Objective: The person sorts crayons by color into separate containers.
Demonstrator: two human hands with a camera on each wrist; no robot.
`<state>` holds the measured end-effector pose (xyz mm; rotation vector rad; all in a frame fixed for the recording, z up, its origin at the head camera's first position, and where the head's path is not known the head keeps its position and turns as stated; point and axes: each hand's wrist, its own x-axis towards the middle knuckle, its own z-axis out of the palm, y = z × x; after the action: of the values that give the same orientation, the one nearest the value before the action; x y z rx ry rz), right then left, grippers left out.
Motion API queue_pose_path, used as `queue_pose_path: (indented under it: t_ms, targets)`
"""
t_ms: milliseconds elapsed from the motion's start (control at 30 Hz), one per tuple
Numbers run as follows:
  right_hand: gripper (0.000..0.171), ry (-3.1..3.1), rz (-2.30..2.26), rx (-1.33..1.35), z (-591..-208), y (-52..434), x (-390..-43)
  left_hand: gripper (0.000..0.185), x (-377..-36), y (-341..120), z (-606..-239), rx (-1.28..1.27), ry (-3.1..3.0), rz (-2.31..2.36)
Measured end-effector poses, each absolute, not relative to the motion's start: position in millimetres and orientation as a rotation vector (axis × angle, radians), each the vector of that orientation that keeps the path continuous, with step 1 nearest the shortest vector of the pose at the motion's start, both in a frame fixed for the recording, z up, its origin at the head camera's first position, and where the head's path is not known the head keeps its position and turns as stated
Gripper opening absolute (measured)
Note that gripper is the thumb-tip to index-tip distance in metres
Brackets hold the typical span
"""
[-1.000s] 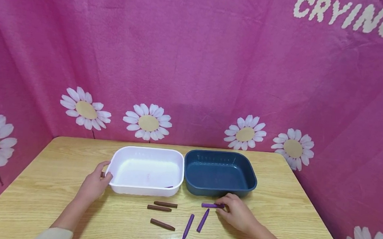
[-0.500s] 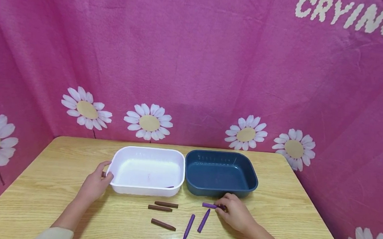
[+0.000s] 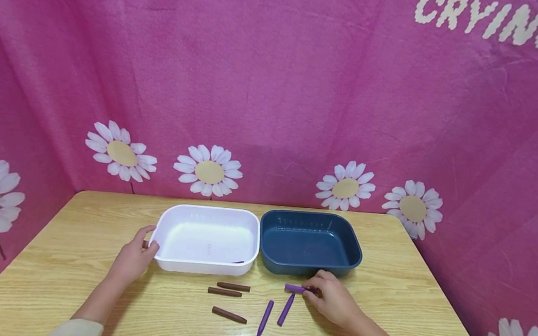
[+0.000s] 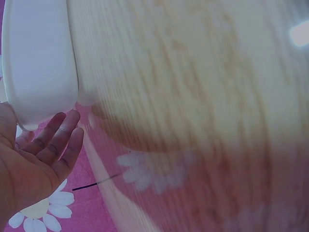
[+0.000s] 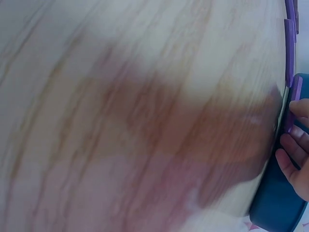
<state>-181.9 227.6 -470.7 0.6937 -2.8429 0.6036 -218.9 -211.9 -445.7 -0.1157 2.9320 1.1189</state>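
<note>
My right hand (image 3: pixel 330 298) pinches the right end of a purple crayon (image 3: pixel 295 288) that lies on the wooden table just in front of the dark blue tray (image 3: pixel 308 268). In the right wrist view my fingers (image 5: pixel 295 145) rest on the purple crayon (image 5: pixel 293 104) beside the blue tray (image 5: pixel 275 203). My left hand (image 3: pixel 135 256) touches the left end of the white tray (image 3: pixel 204 267) with relaxed fingers. In the left wrist view the palm of that hand (image 4: pixel 41 157) is empty next to the white tray (image 4: pixel 38 58).
Three brown crayons (image 3: pixel 229 315) and two loose purple crayons (image 3: pixel 265 319) lie on the table (image 3: pixel 72 258) in front of the trays. A small purple piece (image 3: pixel 238 262) shows inside the white tray. A pink daisy cloth (image 3: pixel 275 94) hangs behind and at both sides.
My right fingers have slid left over the purple crayon's right end and closed on it. The left hand and the trays have not moved.
</note>
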Motion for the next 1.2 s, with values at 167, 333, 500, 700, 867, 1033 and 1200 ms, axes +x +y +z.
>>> queue_pose_path:
  t_ms: [167, 333, 500, 700, 867, 1033, 1200]
  targets:
    - [0.008, -2.850, 0.592, 0.704, -466.8, 228.9, -181.7, 0.055, -218.6, -212.3, -445.6, -0.105, 2.918, 1.131]
    - [0.007, -2.843, 0.610, 0.719, -464.9, 229.8, -181.6, 0.055, -218.7, -212.8, -446.5, -0.100, 2.921, 1.129]
    - [0.007, -2.833, 0.603, 0.735, -463.5, 230.0, -180.2, 0.055, -219.0, -212.8, -445.6, -0.098, 2.918, 1.121]
    - [0.009, -2.810, 0.583, 0.745, -460.1, 228.2, -178.4, 0.055, -219.3, -212.8, -446.1, -0.098, 2.926, 1.116]
    - [0.009, -2.803, 0.584, 0.754, -456.7, 226.4, -176.9, 0.054, -218.9, -212.7, -447.3, -0.094, 2.937, 1.113]
    - [0.009, -2.809, 0.593, 0.764, -454.4, 225.6, -176.2, 0.054, -218.4, -212.1, -446.1, -0.096, 2.934, 1.106]
    - [0.009, -2.767, 0.605, 0.788, -451.1, 224.2, -175.6, 0.054, -218.5, -212.2, -444.7, -0.093, 2.928, 1.101]
